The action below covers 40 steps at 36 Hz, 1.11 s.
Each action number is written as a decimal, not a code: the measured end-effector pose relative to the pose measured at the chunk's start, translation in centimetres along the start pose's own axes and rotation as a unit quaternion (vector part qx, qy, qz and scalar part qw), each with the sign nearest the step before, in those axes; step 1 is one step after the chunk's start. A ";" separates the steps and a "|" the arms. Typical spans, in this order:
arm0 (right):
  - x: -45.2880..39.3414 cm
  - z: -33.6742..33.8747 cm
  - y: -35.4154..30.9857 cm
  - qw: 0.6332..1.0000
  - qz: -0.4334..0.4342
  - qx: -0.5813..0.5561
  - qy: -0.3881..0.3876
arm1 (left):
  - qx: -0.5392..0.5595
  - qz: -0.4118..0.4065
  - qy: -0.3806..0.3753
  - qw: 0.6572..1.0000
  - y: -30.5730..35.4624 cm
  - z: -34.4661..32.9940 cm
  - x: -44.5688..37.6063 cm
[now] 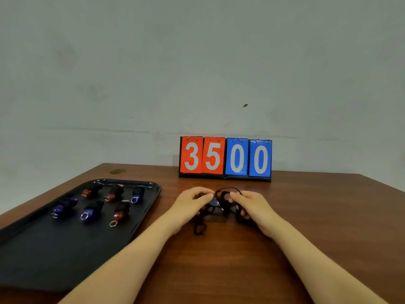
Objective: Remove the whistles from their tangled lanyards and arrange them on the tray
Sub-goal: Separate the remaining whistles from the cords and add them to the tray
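Whistle: a blue whistle (213, 202) was held between both hands, wrapped in black cords (221, 195)
Left hand (189, 205): fingers were curled round the tangle
Right hand (252, 205): cords were pinched
Tray (43, 255): six whistles (96, 206) were laid in two rows, three red, three blue

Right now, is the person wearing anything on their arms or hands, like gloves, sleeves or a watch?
No. The left hand and right hand are bare, with no gloves, rings or watch showing. Both forearms are bare too, right down to the bottom edge of the picture, so no sleeve is in view.
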State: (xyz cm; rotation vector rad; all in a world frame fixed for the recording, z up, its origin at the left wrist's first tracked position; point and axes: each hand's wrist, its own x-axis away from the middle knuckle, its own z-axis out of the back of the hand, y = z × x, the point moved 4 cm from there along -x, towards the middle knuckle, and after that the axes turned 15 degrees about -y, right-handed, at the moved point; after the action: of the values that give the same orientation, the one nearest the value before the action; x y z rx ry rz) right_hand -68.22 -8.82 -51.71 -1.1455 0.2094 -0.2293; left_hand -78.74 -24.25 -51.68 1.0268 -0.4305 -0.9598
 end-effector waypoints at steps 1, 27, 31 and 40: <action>0.0 0.2 0.0 0.999 -0.006 -0.036 0.012 | 0.023 0.000 0.013 1.000 0.0 0.1 0.1; 2.7 5.0 1.8 0.954 -0.062 0.092 0.278 | 0.195 0.048 0.095 0.975 0.1 -2.1 1.2; 2.3 3.7 0.3 0.955 0.015 0.208 0.210 | 0.160 0.057 0.034 0.985 0.6 -2.8 0.6; 1.5 0.6 -0.1 0.974 0.071 0.216 0.025 | 0.280 0.007 0.032 0.959 0.3 -2.6 0.2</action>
State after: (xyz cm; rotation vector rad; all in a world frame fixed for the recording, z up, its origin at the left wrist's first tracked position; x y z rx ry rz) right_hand -66.65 -8.78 -51.50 -0.6906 0.2703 -0.1664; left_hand -76.65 -22.99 -52.70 1.5601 -0.6765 -0.8022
